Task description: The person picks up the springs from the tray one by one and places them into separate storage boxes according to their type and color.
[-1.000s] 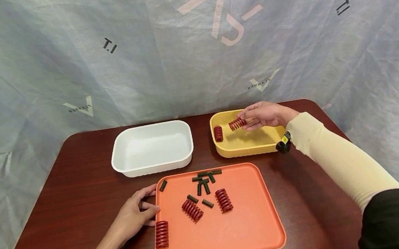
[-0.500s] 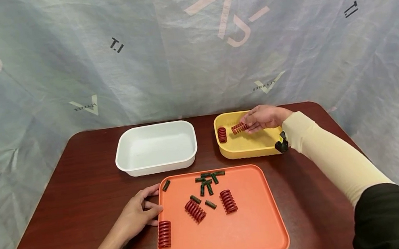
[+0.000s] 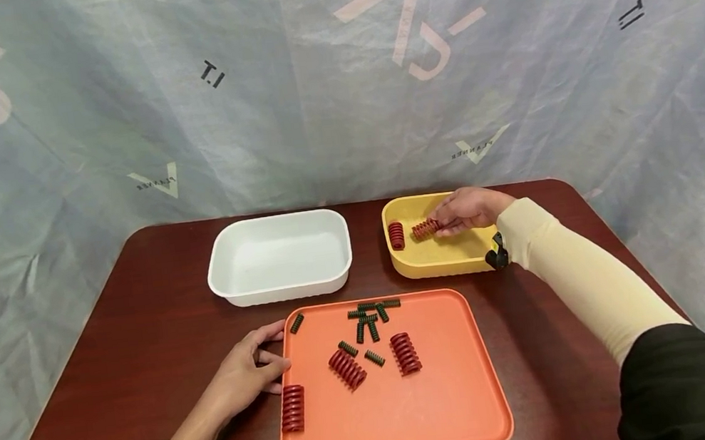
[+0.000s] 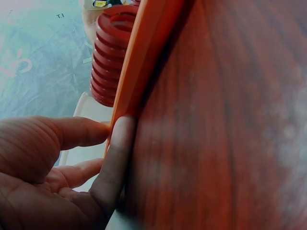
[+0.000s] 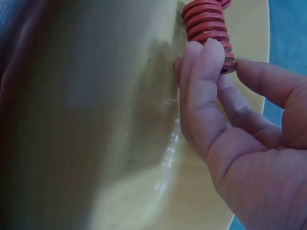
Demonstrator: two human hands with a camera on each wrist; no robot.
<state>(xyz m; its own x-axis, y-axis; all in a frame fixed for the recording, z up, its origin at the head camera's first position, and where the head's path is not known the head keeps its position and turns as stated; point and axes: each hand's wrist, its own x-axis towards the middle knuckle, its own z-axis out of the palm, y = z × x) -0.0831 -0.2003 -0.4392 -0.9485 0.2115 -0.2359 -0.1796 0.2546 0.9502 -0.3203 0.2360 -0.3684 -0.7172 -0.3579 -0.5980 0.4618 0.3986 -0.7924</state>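
Two fingertips (image 5: 206, 52) on red spring (image 5: 207, 24)

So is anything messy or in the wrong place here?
Mostly no. One red spring sits right on the left rim of the orange tray, half hanging off, beside the left hand. The other springs lie loose inside it. The white bin holds nothing. The right hand holds a red spring in the yellow bin.

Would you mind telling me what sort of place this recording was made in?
Probably a staged sorting bench rather than a workshop: a brown table curtained by a grey printed tarp, bearing a white tub, a yellow tub and an orange tray of red and green springs. The right hand holds a red spring.
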